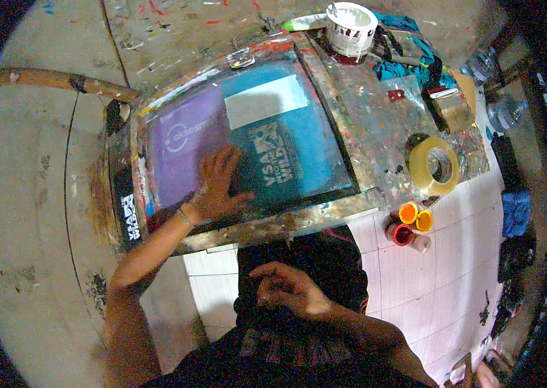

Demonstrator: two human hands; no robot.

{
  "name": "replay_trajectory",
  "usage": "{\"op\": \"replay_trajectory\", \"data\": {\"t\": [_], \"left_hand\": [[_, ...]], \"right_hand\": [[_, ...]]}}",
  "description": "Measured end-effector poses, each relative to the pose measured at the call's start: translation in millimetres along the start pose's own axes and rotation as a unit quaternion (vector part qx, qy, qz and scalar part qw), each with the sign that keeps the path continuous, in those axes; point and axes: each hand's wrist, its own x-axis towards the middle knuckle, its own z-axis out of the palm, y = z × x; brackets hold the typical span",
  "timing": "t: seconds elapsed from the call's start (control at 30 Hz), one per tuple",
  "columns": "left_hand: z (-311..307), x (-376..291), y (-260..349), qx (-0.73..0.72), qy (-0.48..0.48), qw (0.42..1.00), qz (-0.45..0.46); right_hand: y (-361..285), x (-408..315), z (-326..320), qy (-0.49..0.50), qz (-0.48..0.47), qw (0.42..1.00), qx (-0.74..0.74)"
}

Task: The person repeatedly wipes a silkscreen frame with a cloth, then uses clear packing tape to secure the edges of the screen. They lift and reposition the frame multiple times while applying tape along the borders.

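Observation:
My left hand [217, 186] lies on the mesh of a wood-framed printing screen [319, 140], fingers apart and nothing in its grasp. It sits where the purple coating [176, 165] meets the teal coating. Pale stencil designs with writing show in both colours. A whitish rectangular patch [266, 102] covers part of the teal half. Away from the screen, my right hand [292, 293] hovers before my dark shirt with its fingers curled. Shadow hides the inside of that hand, so whether it holds anything is unclear.
A paint-smeared white tub [351, 31] stands at the back right near teal cloth [394, 70]. Clear tape [433, 166] rests on the stained board. Small open paint pots [408, 212] stand on the right. A wooden pole [60, 80] extends left; a person's hand [487, 376] shows bottom right.

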Motion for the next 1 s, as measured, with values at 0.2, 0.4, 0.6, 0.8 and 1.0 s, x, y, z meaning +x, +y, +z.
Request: {"op": "replay_trajectory", "data": {"t": [0.2,0.4,0.6,0.8,1.0], "left_hand": [[21.6,3.4,5.6,0.035,0.035,0.999,0.018],[8.6,-7.4,17.8,0.017,-0.12,0.993,-0.005],[-21.5,96.8,99.8,-0.143,0.086,0.978,0.128],[30.1,231.4,234.5,-0.281,0.035,0.925,0.255],[28.1,236.4,242.6,-0.354,-0.03,0.912,0.207]], "right_hand": [[-17.8,-11.8,-17.1,0.068,-0.006,0.998,-0.002],[-45.1,-28.5,-42.4,0.104,-0.065,0.99,-0.075],[-104.4,-87.4,-112.6,0.402,-0.21,0.838,-0.304],[-138.4,-111.0,-167.9,0.529,-0.107,0.497,-0.68],[-157.3,-101.5,-210.3,0.393,-0.01,0.377,-0.839]]}}
